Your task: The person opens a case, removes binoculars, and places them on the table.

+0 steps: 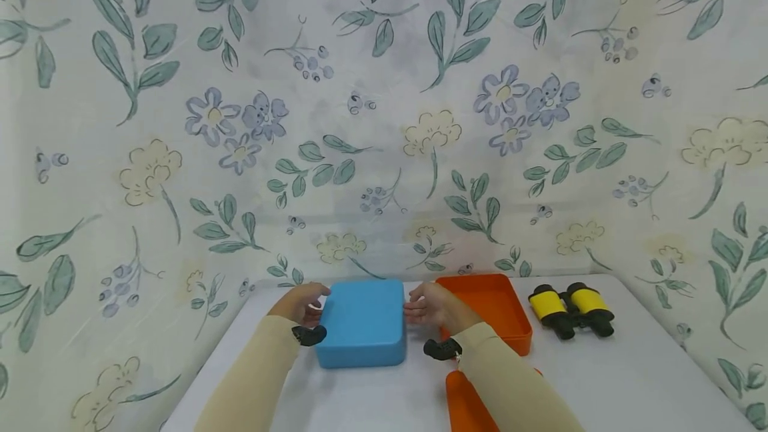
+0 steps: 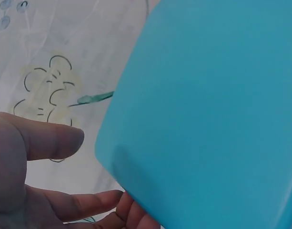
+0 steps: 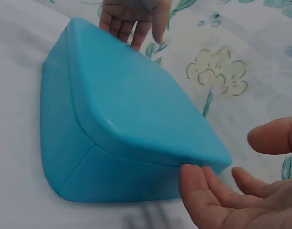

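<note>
Blue box [image 1: 361, 315] sits on the desk [image 1: 372, 399], right of the left hand [image 1: 301, 303], left of the right hand [image 1: 439, 307]; neither clearly nearer. Both hands relaxed, gripping nothing, fingertips right at its sides. Top looks near square; can't tell a long axis.

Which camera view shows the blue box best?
The right wrist view: the blue box appears large, with its top and side walls visible. The head view shows it nearly whole but smaller; the left wrist view shows mostly its top, cut off.
</note>
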The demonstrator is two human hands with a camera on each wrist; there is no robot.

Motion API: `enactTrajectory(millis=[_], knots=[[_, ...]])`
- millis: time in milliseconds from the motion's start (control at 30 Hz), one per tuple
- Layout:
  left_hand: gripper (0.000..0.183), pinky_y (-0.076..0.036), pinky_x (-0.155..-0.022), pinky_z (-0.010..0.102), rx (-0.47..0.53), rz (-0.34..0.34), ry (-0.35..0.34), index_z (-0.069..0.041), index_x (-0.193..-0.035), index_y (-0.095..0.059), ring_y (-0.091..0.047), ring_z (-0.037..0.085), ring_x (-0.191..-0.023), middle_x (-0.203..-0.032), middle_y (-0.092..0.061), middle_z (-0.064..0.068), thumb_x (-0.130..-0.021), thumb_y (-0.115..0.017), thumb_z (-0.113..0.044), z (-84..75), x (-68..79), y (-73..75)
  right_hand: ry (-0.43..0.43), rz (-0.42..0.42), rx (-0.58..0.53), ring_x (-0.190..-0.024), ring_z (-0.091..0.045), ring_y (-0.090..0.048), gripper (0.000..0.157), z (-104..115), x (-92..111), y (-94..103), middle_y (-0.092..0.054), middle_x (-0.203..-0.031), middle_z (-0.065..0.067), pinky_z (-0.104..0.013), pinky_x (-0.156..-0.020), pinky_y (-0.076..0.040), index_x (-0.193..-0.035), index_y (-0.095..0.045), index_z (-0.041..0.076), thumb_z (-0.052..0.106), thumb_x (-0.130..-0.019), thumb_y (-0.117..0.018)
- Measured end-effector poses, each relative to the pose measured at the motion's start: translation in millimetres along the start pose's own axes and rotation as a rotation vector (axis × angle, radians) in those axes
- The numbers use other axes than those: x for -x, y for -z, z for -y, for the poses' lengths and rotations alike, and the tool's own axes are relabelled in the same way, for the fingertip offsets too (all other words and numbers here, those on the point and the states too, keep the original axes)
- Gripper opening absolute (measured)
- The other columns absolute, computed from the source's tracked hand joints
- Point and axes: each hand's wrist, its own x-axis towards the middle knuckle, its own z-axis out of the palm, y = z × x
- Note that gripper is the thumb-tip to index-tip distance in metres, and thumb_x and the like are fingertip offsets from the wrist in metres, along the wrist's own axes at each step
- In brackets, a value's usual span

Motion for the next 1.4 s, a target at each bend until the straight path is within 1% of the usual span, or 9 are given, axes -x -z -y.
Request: enactTrajectory(millis=[167,367,467,567,667,833,1033,1167,1400], knots=[[0.038,-0.055,-0.069,0.032,-0.006,0.023,-0.014,0.015,-0.115,-0.052,-0.059,0.027,-0.079,-0.094,-0.057,0.023,-0.094,-0.058,-0.016,1.1,3.2,-2.4,-0.019,-0.026,0.058,-0.099,-0.039,-0.061,0.047,5.0,-1.9,-0.2,-0.057,-0.113,-0.030,-0.046,-0.090,-0.051,-0.132,-0.041,-0.015,-0.002,-0.088,-0.053],[0.028,-0.057,-0.068,0.033,-0.107,0.020,-0.069,0.013,-0.114,-0.056,-0.062,0.029,-0.080,-0.094,-0.060,0.024,-0.093,-0.060,-0.004,2.7,5.8,-2.7,-0.019,-0.025,0.122,-0.091,-0.036,-0.062,0.033,5.2,-5.3,0.6,-0.060,-0.104,-0.026,-0.043,-0.083,-0.055,-0.118,-0.053,-0.014,-0.004,-0.087,-0.057],[0.027,-0.057,-0.069,0.034,-0.079,0.021,-0.067,0.013,-0.114,-0.056,-0.063,0.031,-0.082,-0.095,-0.061,0.025,-0.092,-0.061,-0.002,3.2,6.5,-0.1,-0.015,-0.030,0.106,-0.091,-0.034,-0.060,0.029,5.2,-6.2,-1.3,-0.059,-0.102,-0.024,-0.042,-0.085,-0.054,-0.116,-0.054,-0.012,-0.004,-0.088,-0.057],[0.029,-0.057,-0.071,0.034,-0.031,0.032,-0.050,0.014,-0.116,-0.053,-0.062,0.029,-0.081,-0.094,-0.060,0.024,-0.092,-0.060,0.000,7.5,5.5,1.3,-0.010,-0.044,0.081,-0.091,-0.031,-0.058,0.031,2.4,-6.4,-5.8,-0.058,-0.102,-0.022,-0.041,-0.088,-0.053,-0.119,-0.052,-0.011,-0.004,-0.089,-0.057],[0.029,-0.055,-0.071,0.033,0.008,0.041,-0.040,0.015,-0.117,-0.052,-0.060,0.027,-0.079,-0.093,-0.058,0.021,-0.092,-0.060,0.001,14.1,4.8,2.8,-0.002,-0.050,0.065,-0.089,-0.028,-0.058,0.034,-1.7,-8.0,-9.9,-0.058,-0.103,-0.020,-0.039,-0.086,-0.054,-0.122,-0.052,-0.011,-0.006,-0.089,-0.059],[0.030,-0.055,-0.071,0.034,0.055,0.059,-0.067,0.016,-0.117,-0.051,-0.059,0.026,-0.079,-0.092,-0.058,0.020,-0.092,-0.060,0.002,20.8,3.4,5.3,0.022,-0.060,0.108,-0.090,-0.028,-0.060,0.038,-1.8,-7.7,-13.3,-0.060,-0.108,-0.019,-0.037,-0.081,-0.055,-0.127,-0.054,-0.010,-0.005,-0.091,-0.062],[0.035,-0.055,-0.074,0.034,0.088,0.074,-0.074,0.015,-0.122,-0.050,-0.059,0.026,-0.082,-0.097,-0.057,0.021,-0.091,-0.062,0.002,20.1,4.8,8.9,0.033,-0.081,0.143,-0.092,-0.030,-0.062,0.036,0.8,-4.4,-14.1,-0.061,-0.109,-0.019,-0.035,-0.078,-0.057,-0.127,-0.056,-0.009,-0.001,-0.092,-0.064],[0.036,-0.055,-0.075,0.035,0.082,0.079,-0.091,0.014,-0.122,-0.051,-0.060,0.027,-0.085,-0.101,-0.058,0.021,-0.091,-0.062,0.001,19.2,11.6,11.6,0.033,-0.057,0.142,-0.093,-0.030,-0.062,0.037,3.1,-0.5,-14.5,-0.061,-0.110,-0.019,-0.036,-0.078,-0.056,-0.127,-0.055,-0.009,0.000,-0.093,-0.064],[0.035,-0.055,-0.072,0.035,0.084,0.109,-0.142,0.012,-0.123,-0.051,-0.060,0.028,-0.089,-0.103,-0.060,0.019,-0.093,-0.062,-0.002,25.3,23.2,16.5,0.068,0.031,0.168,-0.099,-0.031,-0.062,0.040,3.9,14.5,-11.0,-0.061,-0.114,-0.019,-0.040,-0.084,-0.055,-0.132,-0.050,-0.008,0.005,-0.095,-0.061]])
